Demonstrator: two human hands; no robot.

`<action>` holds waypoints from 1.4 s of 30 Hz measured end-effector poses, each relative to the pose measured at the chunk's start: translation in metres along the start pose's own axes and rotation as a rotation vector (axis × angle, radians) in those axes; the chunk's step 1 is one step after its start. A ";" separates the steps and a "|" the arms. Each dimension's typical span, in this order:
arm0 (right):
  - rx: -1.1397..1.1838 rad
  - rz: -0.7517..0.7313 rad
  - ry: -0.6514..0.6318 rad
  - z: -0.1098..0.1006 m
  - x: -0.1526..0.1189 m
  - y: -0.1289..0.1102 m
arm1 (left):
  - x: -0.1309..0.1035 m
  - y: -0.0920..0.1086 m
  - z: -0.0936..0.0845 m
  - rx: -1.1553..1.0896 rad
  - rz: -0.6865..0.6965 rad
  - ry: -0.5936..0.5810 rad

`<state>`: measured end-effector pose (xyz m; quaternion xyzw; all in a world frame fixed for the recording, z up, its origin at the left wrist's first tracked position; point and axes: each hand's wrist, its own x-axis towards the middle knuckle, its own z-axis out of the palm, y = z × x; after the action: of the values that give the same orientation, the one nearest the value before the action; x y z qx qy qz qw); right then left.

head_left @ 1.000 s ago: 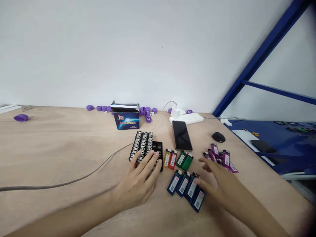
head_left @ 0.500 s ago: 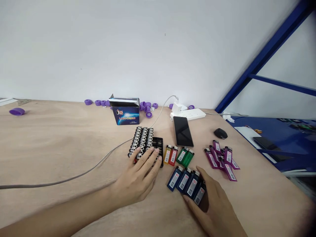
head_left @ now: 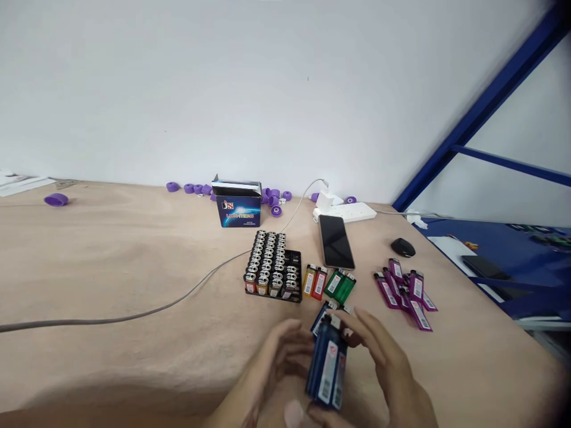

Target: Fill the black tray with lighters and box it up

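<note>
My right hand grips a pair or more of dark blue lighters upright near the table's front, fingers over the metal tops and thumb at the bottom. Close by on the left, my left hand has its fingers curved and thumb apart; whether it touches the lighters is hard to tell. Behind them lie other blue lighters, partly covered. A black tray holds rows of upright lighters, with bare slots at its right rear. Beside it lie a yellow lighter, a red lighter and green lighters.
Several purple lighters lie piled at right, below a black mouse. A phone, white power strip, lighter box and purple caps are farther back. A grey cable crosses the left side.
My left hand has left the tray and come down beside my right. The right hand has lifted blue lighters from the row and brought them left. The view has shifted slightly.
</note>
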<state>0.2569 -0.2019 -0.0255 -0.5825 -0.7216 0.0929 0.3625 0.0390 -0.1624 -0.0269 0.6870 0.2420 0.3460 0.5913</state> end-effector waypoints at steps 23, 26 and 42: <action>0.647 0.358 0.134 0.006 0.083 -0.020 | 0.031 0.017 -0.019 0.029 -0.045 -0.056; 0.556 0.329 0.276 0.001 0.117 0.002 | 0.036 0.010 -0.036 0.673 0.406 -0.018; 0.258 0.025 0.035 0.054 0.118 0.036 | 0.062 -0.035 -0.058 1.575 0.665 0.119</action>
<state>0.2439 -0.0682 -0.0357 -0.5416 -0.6897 0.1792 0.4459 0.0375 -0.0724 -0.0454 0.9135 0.2284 0.2678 -0.2039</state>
